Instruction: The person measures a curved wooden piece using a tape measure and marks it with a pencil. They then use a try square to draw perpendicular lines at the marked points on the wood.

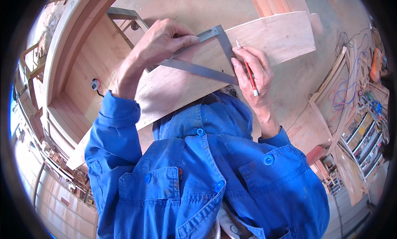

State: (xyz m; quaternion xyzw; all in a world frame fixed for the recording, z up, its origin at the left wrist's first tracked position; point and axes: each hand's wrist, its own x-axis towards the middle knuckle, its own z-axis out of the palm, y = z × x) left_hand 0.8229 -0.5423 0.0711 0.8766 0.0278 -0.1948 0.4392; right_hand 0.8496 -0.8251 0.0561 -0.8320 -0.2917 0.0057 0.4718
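Note:
A long pale plywood board (281,37) with a slightly curved far edge lies slantwise in front of me. On it rests a grey metal triangular square (197,69) with an open middle. My left hand (162,42) is closed on the upper left side of the square, thumb along its thick edge. My right hand (257,71) pinches a red pencil (249,73), its sharpened tip pointing away from me, near the square's right side. The fingertips of that hand are close to the square's right edge; whether they touch it I cannot tell.
At the left stands a large curved wooden frame (62,45) with panels. Another timber piece (271,3) is beyond the board. Cables (343,96), an orange tool (375,64) and a rack of items (364,144) lie to the right.

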